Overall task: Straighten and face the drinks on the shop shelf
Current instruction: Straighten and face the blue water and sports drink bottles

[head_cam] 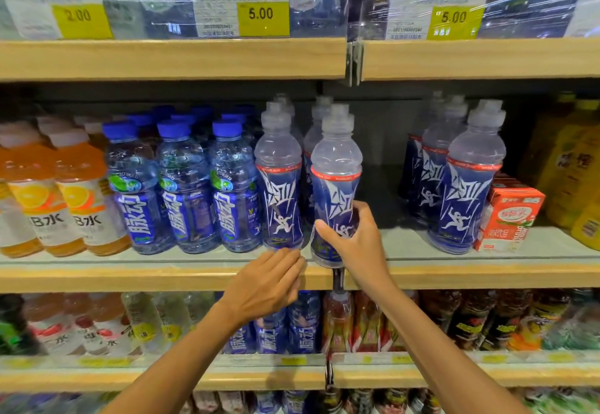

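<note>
Your right hand faced a blue sports bottle at the shelf front.
Thumb and fingers wrapped the bottle's lower label as it stood upright at the lip of the middle shelf, print outward, likely so you could twist it square with the row. Your left hand was loose, fingers extended, holding nothing, just below the neighbouring bottle, probably ready to steady it.

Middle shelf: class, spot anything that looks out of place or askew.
A red and white carton sits among the bottles at the right, a stray kind. The blue-labelled bottle that the right hand grips stands forward of its row, at the shelf lip, beside a bare gap.
</note>
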`<action>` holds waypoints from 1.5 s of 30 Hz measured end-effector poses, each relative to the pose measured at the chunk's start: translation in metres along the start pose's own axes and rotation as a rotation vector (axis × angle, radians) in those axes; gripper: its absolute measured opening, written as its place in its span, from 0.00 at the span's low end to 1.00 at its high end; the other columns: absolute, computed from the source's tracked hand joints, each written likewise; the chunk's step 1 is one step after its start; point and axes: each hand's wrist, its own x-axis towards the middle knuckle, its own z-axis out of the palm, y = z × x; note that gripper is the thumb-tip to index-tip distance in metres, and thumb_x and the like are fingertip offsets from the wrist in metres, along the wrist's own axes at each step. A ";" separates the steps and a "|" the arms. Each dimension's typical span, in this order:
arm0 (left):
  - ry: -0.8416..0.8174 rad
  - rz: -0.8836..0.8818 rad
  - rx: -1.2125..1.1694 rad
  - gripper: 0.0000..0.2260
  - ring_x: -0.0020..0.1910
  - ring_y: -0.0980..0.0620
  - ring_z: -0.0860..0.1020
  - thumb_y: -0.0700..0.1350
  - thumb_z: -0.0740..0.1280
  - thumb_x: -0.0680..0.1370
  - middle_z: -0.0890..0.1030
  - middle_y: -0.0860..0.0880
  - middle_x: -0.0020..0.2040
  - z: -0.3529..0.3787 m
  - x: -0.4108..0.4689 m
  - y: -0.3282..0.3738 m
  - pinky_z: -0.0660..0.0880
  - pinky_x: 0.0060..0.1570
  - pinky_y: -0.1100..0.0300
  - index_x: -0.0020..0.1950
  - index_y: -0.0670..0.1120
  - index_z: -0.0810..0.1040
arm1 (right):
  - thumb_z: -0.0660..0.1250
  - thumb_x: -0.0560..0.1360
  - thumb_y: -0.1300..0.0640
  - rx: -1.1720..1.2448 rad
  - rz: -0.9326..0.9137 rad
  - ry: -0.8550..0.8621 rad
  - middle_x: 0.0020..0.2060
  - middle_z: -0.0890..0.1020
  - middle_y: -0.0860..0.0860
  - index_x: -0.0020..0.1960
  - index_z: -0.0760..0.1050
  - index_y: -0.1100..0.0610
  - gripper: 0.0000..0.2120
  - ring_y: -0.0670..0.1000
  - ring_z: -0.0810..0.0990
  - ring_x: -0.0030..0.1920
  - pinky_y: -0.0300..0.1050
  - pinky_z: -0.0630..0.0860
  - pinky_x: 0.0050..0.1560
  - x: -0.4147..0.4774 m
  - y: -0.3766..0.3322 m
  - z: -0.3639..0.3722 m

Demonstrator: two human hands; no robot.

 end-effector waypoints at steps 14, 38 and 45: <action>0.018 0.048 0.016 0.20 0.48 0.48 0.84 0.46 0.53 0.82 0.85 0.44 0.50 0.001 -0.006 -0.001 0.79 0.51 0.56 0.52 0.41 0.85 | 0.76 0.68 0.51 -0.132 -0.029 0.132 0.52 0.74 0.55 0.58 0.68 0.61 0.26 0.48 0.75 0.50 0.23 0.70 0.42 0.017 0.009 0.025; -0.037 -0.083 -0.302 0.13 0.45 0.45 0.80 0.44 0.62 0.76 0.81 0.42 0.50 0.014 0.102 0.077 0.77 0.45 0.54 0.53 0.37 0.80 | 0.70 0.75 0.56 -0.290 -0.064 0.470 0.58 0.72 0.52 0.65 0.68 0.59 0.22 0.49 0.73 0.56 0.28 0.68 0.51 -0.013 0.005 -0.128; -0.219 -0.091 -0.192 0.17 0.47 0.47 0.78 0.50 0.58 0.77 0.80 0.44 0.51 0.039 0.119 0.083 0.76 0.47 0.56 0.56 0.40 0.79 | 0.70 0.74 0.53 -0.594 -0.059 0.485 0.62 0.69 0.59 0.70 0.63 0.63 0.30 0.55 0.67 0.62 0.41 0.64 0.59 0.009 0.015 -0.141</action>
